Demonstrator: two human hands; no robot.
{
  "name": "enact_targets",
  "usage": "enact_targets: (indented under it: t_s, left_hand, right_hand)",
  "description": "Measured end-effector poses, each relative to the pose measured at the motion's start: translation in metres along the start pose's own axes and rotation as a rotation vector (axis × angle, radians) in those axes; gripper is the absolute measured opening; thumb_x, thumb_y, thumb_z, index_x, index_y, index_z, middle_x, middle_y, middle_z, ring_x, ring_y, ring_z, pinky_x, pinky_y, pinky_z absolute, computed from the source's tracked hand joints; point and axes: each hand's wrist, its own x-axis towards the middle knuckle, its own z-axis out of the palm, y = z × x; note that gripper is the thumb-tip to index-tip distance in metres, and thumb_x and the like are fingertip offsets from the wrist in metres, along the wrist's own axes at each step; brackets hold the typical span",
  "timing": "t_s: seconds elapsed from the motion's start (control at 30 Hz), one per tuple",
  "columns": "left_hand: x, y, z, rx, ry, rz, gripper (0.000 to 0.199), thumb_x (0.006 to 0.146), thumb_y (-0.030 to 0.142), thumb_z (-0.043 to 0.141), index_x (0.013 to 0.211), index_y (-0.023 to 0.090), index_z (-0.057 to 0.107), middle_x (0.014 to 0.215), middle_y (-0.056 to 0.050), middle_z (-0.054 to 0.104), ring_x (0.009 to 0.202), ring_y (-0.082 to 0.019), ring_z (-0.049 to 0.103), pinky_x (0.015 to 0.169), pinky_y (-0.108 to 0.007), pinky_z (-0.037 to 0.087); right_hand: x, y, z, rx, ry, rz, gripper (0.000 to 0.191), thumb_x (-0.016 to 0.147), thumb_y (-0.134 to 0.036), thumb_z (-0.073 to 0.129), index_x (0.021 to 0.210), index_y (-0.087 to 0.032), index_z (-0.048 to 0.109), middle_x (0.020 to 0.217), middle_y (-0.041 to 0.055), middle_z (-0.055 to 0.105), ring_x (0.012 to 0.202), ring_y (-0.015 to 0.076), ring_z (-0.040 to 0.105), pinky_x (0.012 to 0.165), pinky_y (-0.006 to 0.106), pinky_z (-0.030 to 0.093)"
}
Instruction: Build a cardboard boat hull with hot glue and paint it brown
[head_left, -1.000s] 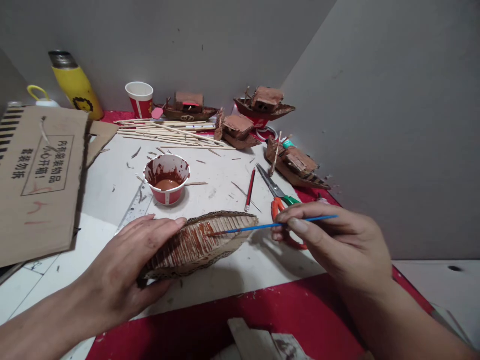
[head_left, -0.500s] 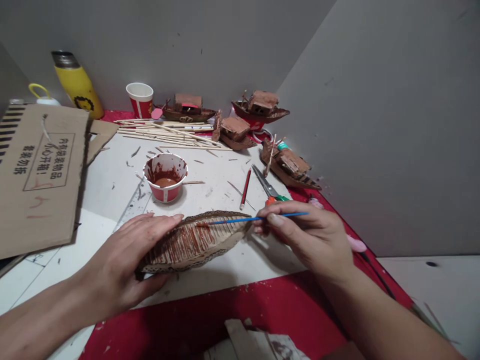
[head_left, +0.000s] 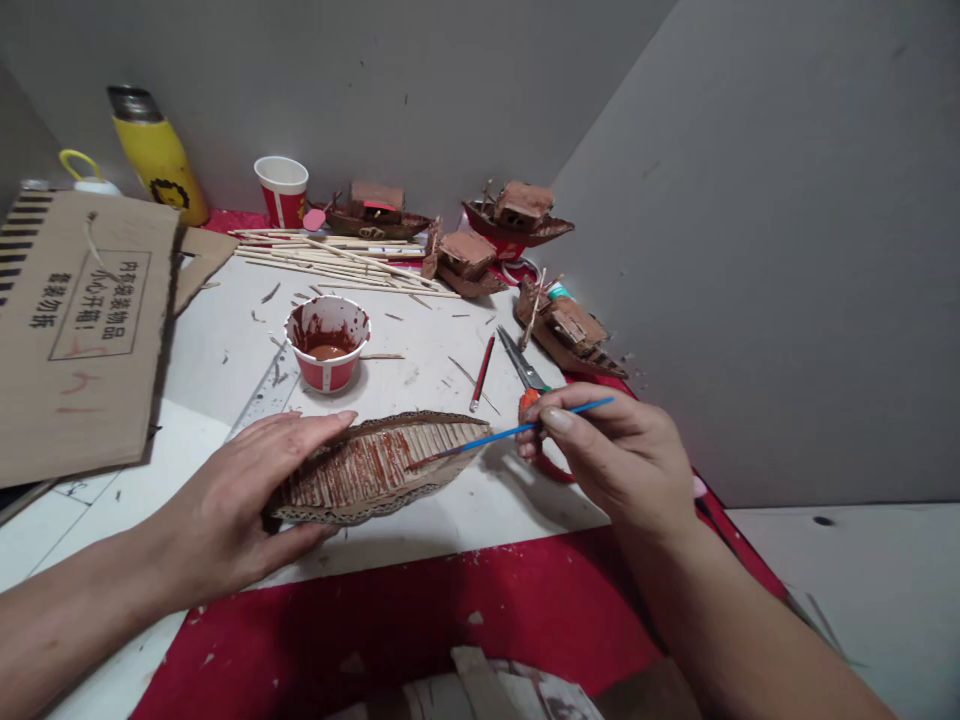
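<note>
My left hand (head_left: 247, 490) grips the left end of a cardboard model boat (head_left: 375, 465), tilted so its ribbed inside faces me. Reddish-brown paint covers the left and middle ribs; those at the right end are bare cardboard. Between the thumb and fingers of my right hand (head_left: 607, 450) is a thin blue paintbrush (head_left: 510, 432), its brown-wet tip on the ribs right of the middle. Behind the boat stands a paper cup (head_left: 328, 345) with brown paint inside and smeared on its walls.
Scissors (head_left: 523, 360) and a red pencil (head_left: 484, 373) lie behind my right hand. Several finished brown boats (head_left: 574, 325) stand along the back, near wooden sticks (head_left: 337, 260), another paper cup (head_left: 282, 195) and a yellow bottle (head_left: 161, 165). A cardboard sheet (head_left: 90, 330) lies at left.
The brush tip has moved down across the ribs, and the brush now slants more. Both hands keep their grip; the whole view has shifted slightly.
</note>
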Motion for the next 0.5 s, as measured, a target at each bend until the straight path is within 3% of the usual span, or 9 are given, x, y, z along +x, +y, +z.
enact_targets:
  t_s: [0.33,0.5]
  left_hand:
    - [0.0009,0.0037,-0.0003,-0.013,0.013,-0.077,0.068,0.083,0.030,0.061,0.145,0.023,0.034,0.132,-0.013,0.058,0.118,-0.028,0.057,0.102,-0.046,0.047]
    - [0.0012,0.0039,-0.0018,-0.024,-0.006,-0.069,0.067,0.083,0.026,0.060,0.145,0.022,0.033,0.133,-0.013,0.057,0.120,-0.028,0.055,0.103,-0.046,0.046]
  right_hand:
    - [0.0062,0.0079,-0.0006,-0.023,0.050,-0.101,0.009,0.086,-0.032,0.068,0.085,-0.023,0.069,0.071,-0.0006,0.073,0.060,0.0127,0.069,0.059,0.023,0.059]
    - [0.0039,0.0035,-0.0015,-0.078,-0.035,-0.097,0.011,0.086,-0.032,0.068,0.083,-0.022,0.069,0.069,0.0000,0.072,0.059,0.0133,0.069,0.059,0.023,0.059]
